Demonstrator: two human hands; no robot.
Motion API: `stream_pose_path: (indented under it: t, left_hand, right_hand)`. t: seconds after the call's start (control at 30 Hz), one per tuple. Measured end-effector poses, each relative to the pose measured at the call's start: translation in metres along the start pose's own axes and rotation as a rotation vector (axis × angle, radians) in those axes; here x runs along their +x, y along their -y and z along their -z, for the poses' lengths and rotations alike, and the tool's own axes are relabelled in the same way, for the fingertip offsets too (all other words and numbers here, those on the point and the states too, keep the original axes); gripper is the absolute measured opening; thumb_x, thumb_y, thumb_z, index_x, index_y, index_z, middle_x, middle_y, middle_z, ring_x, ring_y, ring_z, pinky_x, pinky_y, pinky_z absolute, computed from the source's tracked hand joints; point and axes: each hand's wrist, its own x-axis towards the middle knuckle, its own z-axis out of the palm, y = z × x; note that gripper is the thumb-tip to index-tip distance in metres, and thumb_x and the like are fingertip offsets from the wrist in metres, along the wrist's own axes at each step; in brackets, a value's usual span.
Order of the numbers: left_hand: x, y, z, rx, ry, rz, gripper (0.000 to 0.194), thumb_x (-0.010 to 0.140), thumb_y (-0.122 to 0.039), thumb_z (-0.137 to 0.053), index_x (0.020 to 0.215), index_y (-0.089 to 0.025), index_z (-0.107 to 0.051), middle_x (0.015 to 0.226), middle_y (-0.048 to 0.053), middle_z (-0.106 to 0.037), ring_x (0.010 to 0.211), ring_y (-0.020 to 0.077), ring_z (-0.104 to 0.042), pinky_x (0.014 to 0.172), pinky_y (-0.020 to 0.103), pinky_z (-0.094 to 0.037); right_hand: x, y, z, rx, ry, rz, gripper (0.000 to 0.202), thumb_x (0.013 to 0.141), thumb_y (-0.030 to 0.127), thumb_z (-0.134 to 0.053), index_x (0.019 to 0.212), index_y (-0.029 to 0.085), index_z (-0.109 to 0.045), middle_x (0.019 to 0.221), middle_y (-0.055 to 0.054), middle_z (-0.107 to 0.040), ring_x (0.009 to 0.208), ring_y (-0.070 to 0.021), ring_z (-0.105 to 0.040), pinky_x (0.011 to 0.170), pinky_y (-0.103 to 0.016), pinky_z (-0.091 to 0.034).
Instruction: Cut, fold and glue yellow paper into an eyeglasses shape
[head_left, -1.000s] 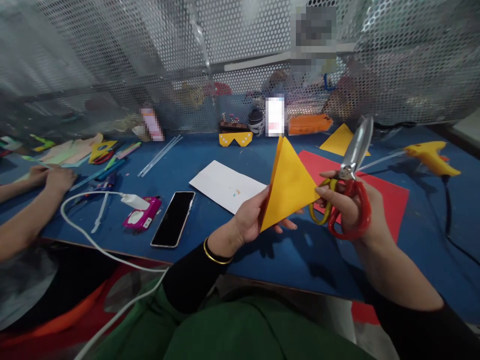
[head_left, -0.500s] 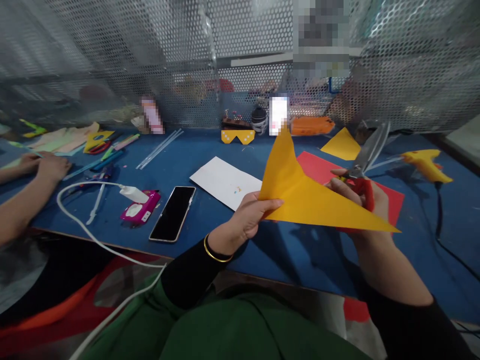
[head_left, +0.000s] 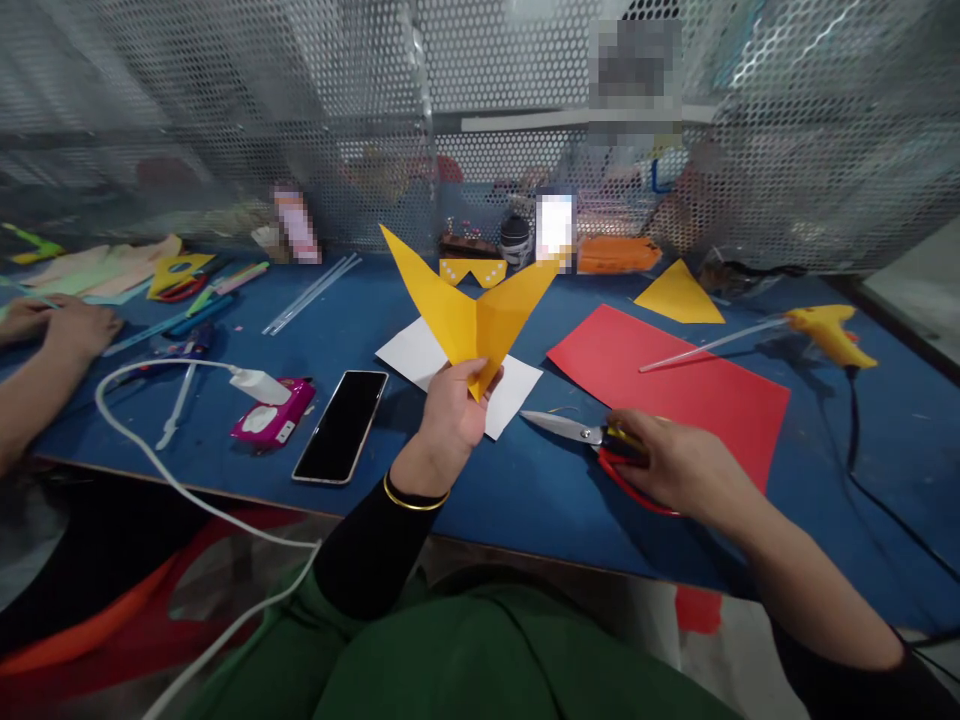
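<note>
My left hand point(head_left: 454, 420) pinches a yellow paper point(head_left: 472, 320) at its lower point. The paper is creased down the middle and spreads upward in a V with two pointed tips. Under it lies a white sheet point(head_left: 514, 395) on the blue table. My right hand point(head_left: 667, 455) grips the scissors point(head_left: 577, 430) by their red and black handles, low over the table, with the blades pointing left. Beyond that hand a red paper sheet point(head_left: 675, 370) lies flat. The fingers of my right hand partly hide the handles.
A yellow glue gun point(head_left: 829, 335) with a clear stick rests at right, its cord trailing. A yellow paper triangle point(head_left: 679, 293) and a yellow mask shape point(head_left: 472, 272) lie at the back. Left are a dark phone point(head_left: 341, 425), a purple power socket point(head_left: 274, 412) and another person's hands point(head_left: 79, 325).
The yellow paper has swung from a slanted side view to an upright V, further left. My right hand has lowered the scissors from upright to nearly level, blades now pointing left.
</note>
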Motion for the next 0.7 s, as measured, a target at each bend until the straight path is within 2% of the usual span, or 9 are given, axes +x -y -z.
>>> stream_pose_path:
  t: [0.13, 0.27, 0.37, 0.47, 0.57, 0.7]
  left_hand:
    - [-0.004, 0.003, 0.000, 0.013, 0.005, 0.080, 0.045, 0.076, 0.003, -0.058, 0.112, -0.022, -0.068, 0.093, 0.002, -0.073, 0.077, 0.0123, -0.066, 0.075, 0.025, -0.053]
    - [-0.005, 0.006, -0.001, 0.026, -0.012, 0.086, 0.043, 0.078, 0.002, -0.060, 0.112, -0.023, -0.068, 0.096, 0.002, -0.074, 0.078, 0.0120, -0.066, 0.073, 0.025, -0.053]
    - [-0.005, 0.009, -0.001, 0.032, -0.001, 0.084, 0.047, 0.077, 0.004, -0.061, 0.114, -0.025, -0.068, 0.097, 0.001, -0.074, 0.082, 0.0140, -0.068, 0.073, 0.026, -0.053]
    - [-0.006, 0.012, -0.002, 0.046, 0.004, 0.107, 0.048, 0.077, 0.004, -0.061, 0.115, -0.025, -0.068, 0.097, 0.002, -0.075, 0.083, 0.0145, -0.068, 0.072, 0.026, -0.053]
    - [-0.006, 0.013, 0.000, 0.050, -0.007, 0.119, 0.047, 0.078, 0.003, -0.061, 0.116, -0.023, -0.068, 0.100, 0.003, -0.074, 0.082, 0.0140, -0.068, 0.071, 0.025, -0.053]
    - [-0.006, 0.014, 0.001, 0.044, -0.016, 0.123, 0.046, 0.077, 0.003, -0.062, 0.115, -0.022, -0.068, 0.103, 0.004, -0.073, 0.081, 0.0136, -0.068, 0.069, 0.024, -0.053]
  right_hand:
    - [-0.006, 0.005, 0.003, -0.027, 0.119, 0.220, 0.040, 0.081, 0.034, -0.062, 0.121, 0.027, -0.063, 0.101, -0.006, -0.076, 0.078, -0.0233, -0.071, 0.062, -0.032, -0.051]
    - [-0.003, 0.009, 0.010, -0.050, 0.178, 0.301, 0.039, 0.086, 0.031, -0.057, 0.124, 0.026, -0.064, 0.105, -0.008, -0.074, 0.083, -0.0238, -0.071, 0.064, -0.033, -0.051]
    - [0.007, 0.013, 0.016, -0.070, 0.221, 0.258, 0.030, 0.087, 0.037, -0.059, 0.113, 0.030, -0.071, 0.091, -0.005, -0.073, 0.072, -0.0215, -0.069, 0.056, -0.031, -0.044]
    - [0.027, 0.016, 0.016, -0.073, 0.161, 0.158, 0.019, 0.087, 0.037, -0.058, 0.093, 0.030, -0.075, 0.084, -0.004, -0.072, 0.065, -0.0191, -0.065, 0.052, -0.030, -0.037]
    - [0.052, 0.018, 0.006, 0.030, 0.048, 0.065, 0.017, 0.085, 0.030, -0.057, 0.088, 0.026, -0.073, 0.095, -0.006, -0.071, 0.069, -0.0182, -0.063, 0.055, -0.030, -0.039]
    - [0.071, 0.020, -0.012, 0.111, 0.066, 0.046, 0.010, 0.081, 0.025, -0.058, 0.081, 0.025, -0.068, 0.089, -0.004, -0.068, 0.070, -0.0168, -0.063, 0.058, -0.029, -0.042]
